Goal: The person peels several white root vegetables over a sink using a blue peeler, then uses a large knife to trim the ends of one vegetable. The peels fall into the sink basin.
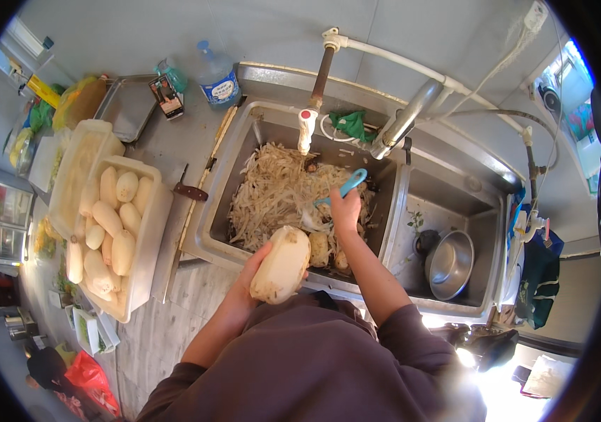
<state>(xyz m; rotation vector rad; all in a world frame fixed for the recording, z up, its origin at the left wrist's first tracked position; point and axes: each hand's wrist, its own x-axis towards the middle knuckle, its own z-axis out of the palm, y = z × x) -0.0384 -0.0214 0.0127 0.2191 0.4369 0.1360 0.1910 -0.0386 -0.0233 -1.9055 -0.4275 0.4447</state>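
A thick pale lotus root segment, partly peeled with brown patches at its ends, lies in my left hand at the front rim of the sink. My right hand grips a blue-handled peeler over the left basin. The peeler's head points left, above a heap of peel strips. Beside my right wrist, an unpeeled lotus root rests in the basin, with another piece partly hidden by my forearm. To the left, a white plastic bin holds several peeled lotus roots.
A brown-handled knife lies on the counter left of the sink. The tap hangs over the left basin; a steel bowl tilts in the right one. A phone and pump bottle stand at the back.
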